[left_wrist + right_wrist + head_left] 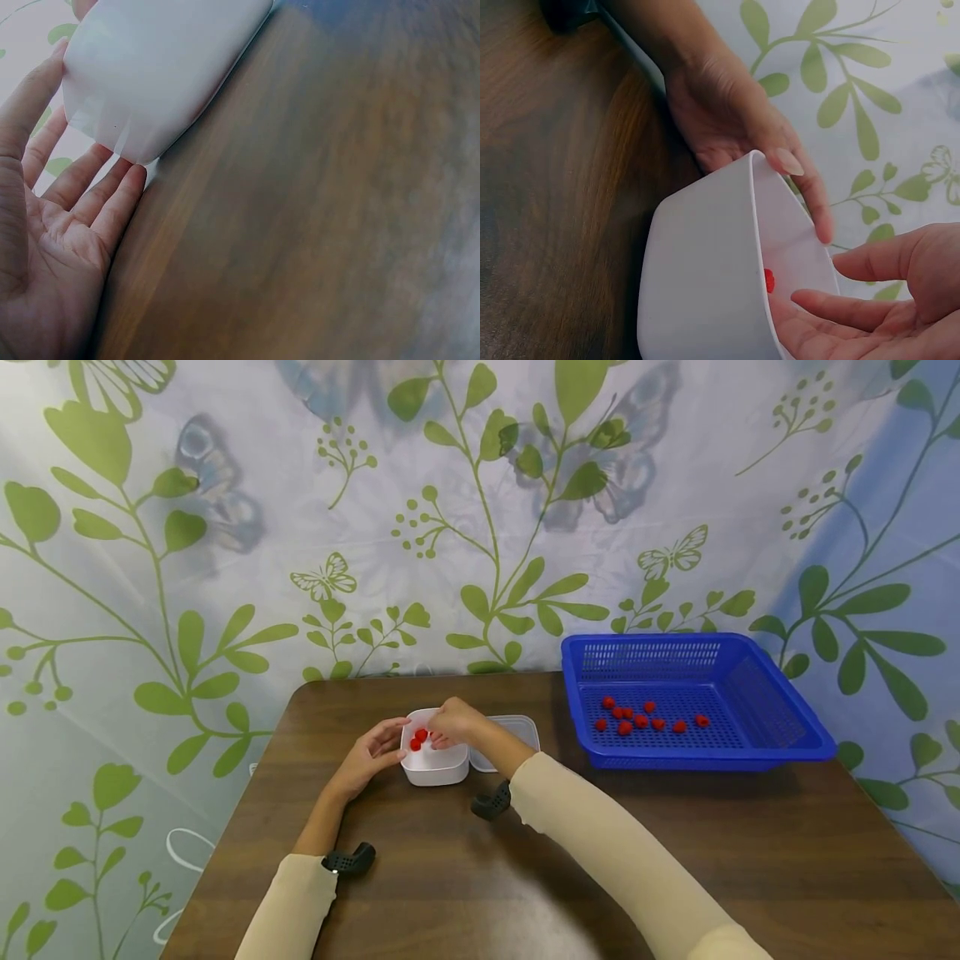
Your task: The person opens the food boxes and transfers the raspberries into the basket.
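Note:
A white plastic box [437, 775] stands near the table's back edge with a few small red raspberry-like pieces [417, 741] inside. My left hand [366, 762] is at the box's left side. In the left wrist view, the fairly straight fingers of that hand [64, 232] spread along the wall of the box [165, 75]. My right hand [456, 723] reaches over the rim from the right. Seen from the right wrist, its extended fingers [832, 311] dip into the box, near a red piece [769, 280]; nothing shows in their grasp, and some fingertips are hidden by the wall.
A clear lid [519, 728] lies right of the box, partly under my right forearm. Farther right, a blue slotted basket [705, 753] holds several red pieces [641, 721]. A patterned cloth [450, 568] hangs behind the brown table [420, 877].

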Tool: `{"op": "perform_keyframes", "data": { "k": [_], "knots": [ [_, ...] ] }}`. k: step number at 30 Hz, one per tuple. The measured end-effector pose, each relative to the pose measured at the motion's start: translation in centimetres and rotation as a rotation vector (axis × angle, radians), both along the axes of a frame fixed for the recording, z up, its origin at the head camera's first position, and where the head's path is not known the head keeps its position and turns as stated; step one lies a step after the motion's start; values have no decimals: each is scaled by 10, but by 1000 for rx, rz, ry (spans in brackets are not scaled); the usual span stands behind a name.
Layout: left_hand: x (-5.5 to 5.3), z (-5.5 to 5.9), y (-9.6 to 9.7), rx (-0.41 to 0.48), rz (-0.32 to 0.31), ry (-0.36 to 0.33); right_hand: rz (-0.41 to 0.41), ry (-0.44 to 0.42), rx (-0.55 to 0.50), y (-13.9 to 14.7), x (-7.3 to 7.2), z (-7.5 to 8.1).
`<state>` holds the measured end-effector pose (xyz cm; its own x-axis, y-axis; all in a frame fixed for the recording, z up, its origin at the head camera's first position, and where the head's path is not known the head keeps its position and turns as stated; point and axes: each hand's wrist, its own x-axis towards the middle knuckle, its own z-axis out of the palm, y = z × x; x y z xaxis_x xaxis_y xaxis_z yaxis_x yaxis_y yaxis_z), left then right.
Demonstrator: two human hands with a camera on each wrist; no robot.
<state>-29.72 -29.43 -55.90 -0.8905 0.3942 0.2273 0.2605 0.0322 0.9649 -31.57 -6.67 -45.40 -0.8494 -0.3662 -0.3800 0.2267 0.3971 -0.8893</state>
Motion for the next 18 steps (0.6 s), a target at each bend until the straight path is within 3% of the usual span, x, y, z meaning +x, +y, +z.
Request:
{"op": "perform_keyframes", "data": {
  "k": [7,18],
  "knots": [
    [0,0,-1,-12,7,10,-28,-57,-20,-8,-7,-5],
    [0,0,-1,-21,11,19,-43,-41,18,-16,-10,-12]
  ]
}}
